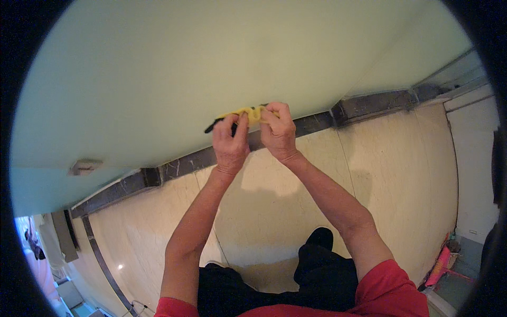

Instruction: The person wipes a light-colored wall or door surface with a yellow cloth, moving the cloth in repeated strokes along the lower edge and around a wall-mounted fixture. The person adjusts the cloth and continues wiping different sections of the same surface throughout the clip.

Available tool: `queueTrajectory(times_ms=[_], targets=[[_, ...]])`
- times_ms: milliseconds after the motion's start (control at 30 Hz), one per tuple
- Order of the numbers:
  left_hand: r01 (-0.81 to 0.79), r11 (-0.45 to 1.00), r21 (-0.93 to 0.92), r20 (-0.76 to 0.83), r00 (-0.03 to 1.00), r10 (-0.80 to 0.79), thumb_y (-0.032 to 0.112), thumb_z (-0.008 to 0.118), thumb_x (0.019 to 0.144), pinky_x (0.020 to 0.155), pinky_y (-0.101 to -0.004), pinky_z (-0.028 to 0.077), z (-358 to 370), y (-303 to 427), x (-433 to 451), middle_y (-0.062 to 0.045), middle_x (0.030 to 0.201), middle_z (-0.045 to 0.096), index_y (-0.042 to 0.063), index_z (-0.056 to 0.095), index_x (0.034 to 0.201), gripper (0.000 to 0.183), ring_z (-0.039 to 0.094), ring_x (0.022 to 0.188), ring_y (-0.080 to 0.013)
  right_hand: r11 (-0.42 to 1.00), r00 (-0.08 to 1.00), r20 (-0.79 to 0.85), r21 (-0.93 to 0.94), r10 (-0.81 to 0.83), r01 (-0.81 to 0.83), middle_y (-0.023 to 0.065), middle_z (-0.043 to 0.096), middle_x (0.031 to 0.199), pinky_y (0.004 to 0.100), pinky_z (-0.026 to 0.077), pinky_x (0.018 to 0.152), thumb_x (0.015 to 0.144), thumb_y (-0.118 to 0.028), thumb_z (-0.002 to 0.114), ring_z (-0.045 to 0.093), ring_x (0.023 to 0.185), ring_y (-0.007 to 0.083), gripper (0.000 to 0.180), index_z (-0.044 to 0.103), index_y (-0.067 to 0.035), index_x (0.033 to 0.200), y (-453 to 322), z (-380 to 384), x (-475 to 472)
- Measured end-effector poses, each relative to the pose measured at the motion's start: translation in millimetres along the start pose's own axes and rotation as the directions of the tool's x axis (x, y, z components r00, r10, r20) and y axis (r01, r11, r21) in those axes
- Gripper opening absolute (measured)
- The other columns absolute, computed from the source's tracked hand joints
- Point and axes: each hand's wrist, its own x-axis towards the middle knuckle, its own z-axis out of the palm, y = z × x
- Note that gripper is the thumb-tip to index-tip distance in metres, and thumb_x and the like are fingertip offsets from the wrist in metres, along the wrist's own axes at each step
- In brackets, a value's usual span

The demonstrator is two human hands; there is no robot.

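A yellow cloth point(254, 114) with a dark part at its left end is stretched between my two hands, in front of a pale green wall point(245, 55). My left hand point(231, 142) grips its left portion, fingers pinched over the fabric. On the right, my right hand point(279, 130) pinches the other side, and the cloth bunches into a fold between the hands. The black piece point(214, 126) sticks out to the left past my left hand. Whether the cloth touches the wall cannot be told.
A dark stone skirting point(190, 162) runs along the wall's foot, above a cream tiled floor point(261, 206). An electrical socket point(85, 167) sits on the wall at left. Pink cleaning tools point(439, 265) stand at the lower right. My dark shoe point(320, 237) is on the floor.
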Motion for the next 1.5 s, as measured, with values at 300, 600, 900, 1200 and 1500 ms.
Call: queueTrajectory(times_ms=[300,600,900,1200,1500], targets=[[0.280,0.946,-0.163,0.542,0.827,-0.152,-0.001,0.071,0.070,0.099,-0.0451,0.044,63,39,-45,-0.021,0.128,0.049,0.004,0.049,0.137,0.071,0.050,0.115,-0.0397,0.830,0.822,-0.211,-0.072,0.529,-0.553,0.0155,0.064,0.094,0.0430,0.049,0.088,0.073,-0.004,0.065,0.061,0.095,0.0339,0.012,0.068,-0.005,0.084,105,2,-57],[0.180,0.940,-0.289,0.491,0.871,-0.015,0.001,0.070,0.075,0.092,-0.0459,0.046,95,93,6,-0.023,0.130,0.049,0.005,0.048,0.137,0.065,0.053,0.107,-0.0394,0.614,0.512,-0.397,0.191,0.762,-0.766,0.0143,0.069,0.086,0.0403,0.051,0.076,0.071,-0.010,0.066,0.065,0.082,0.0326,0.012,0.069,-0.003,0.082,180,-33,-47],[-0.016,0.953,-0.302,0.016,1.000,0.022,0.000,0.070,0.074,0.094,-0.0424,0.046,54,110,89,-0.021,0.125,0.053,0.007,0.057,0.133,0.061,0.055,0.111,-0.0374,0.919,0.768,-0.535,0.044,0.352,-0.391,0.0156,0.059,0.106,0.0397,0.048,0.091,0.077,-0.008,0.065,0.059,0.100,0.0322,0.023,0.065,-0.005,0.100,59,-96,72],[-0.116,0.961,-0.253,-0.078,0.992,0.099,-0.001,0.071,0.071,0.092,-0.0425,0.047,33,109,116,-0.019,0.127,0.053,0.008,0.061,0.128,0.058,0.055,0.110,-0.0365,0.975,0.791,-0.603,-0.096,0.102,-0.199,0.0167,0.060,0.107,0.0410,0.047,0.090,0.079,-0.008,0.065,0.057,0.104,0.0324,0.021,0.061,-0.006,0.100,49,-106,89],[0.074,0.950,-0.304,0.291,0.956,0.019,-0.001,0.066,0.073,0.083,-0.0449,0.048,97,120,41,-0.018,0.125,0.052,0.003,0.061,0.121,0.049,0.055,0.097,-0.0364,0.630,0.489,-0.399,0.432,0.776,-0.645,0.0171,0.063,0.089,0.0406,0.049,0.078,0.078,-0.009,0.060,0.061,0.082,0.0313,0.020,0.065,0.001,0.094,150,-64,-8]])
